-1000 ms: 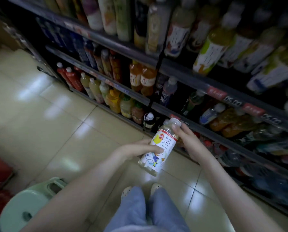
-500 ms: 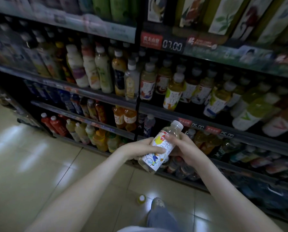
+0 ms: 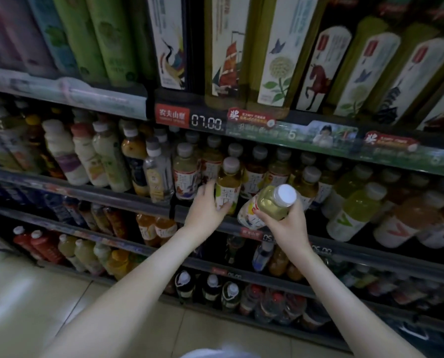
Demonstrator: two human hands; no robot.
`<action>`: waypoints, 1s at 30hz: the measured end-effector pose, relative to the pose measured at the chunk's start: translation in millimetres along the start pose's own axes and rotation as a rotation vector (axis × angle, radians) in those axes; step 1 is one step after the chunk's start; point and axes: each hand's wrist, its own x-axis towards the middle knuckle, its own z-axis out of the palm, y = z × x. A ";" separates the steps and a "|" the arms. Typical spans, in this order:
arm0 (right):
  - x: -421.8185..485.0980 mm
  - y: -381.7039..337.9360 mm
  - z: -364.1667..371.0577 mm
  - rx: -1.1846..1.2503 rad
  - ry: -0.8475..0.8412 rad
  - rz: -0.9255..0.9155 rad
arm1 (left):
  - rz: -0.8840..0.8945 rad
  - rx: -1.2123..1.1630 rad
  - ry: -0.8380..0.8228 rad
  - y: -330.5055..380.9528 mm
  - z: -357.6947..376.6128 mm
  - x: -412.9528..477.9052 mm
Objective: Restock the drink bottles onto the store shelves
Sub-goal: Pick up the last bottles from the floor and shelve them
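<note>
Right hand [image 3: 286,228] – clenched round the body of the tea bottle [image 3: 268,206]. The bottle is tilted, with its white cap [image 3: 284,195] towards the camera. It is held in front of the middle shelf [image 3: 99,193] and just right of the front-row bottle [image 3: 228,186].

Left hand [image 3: 205,209] – grasping the front-row bottle at its label, thumb on the left side and fingers wrapped below. This bottle stands upright at the shelf edge, in a row of similar capped bottles.

The shelf above carries a price tag [image 3: 207,122] reading 07.00. More bottles stand on the lower shelves. Tiled floor [image 3: 22,306] shows at lower left.
</note>
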 end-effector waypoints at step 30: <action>69.1 5.3 11.8 -0.442 -0.139 0.192 | 0.050 0.024 -0.087 2.3 13.4 10.4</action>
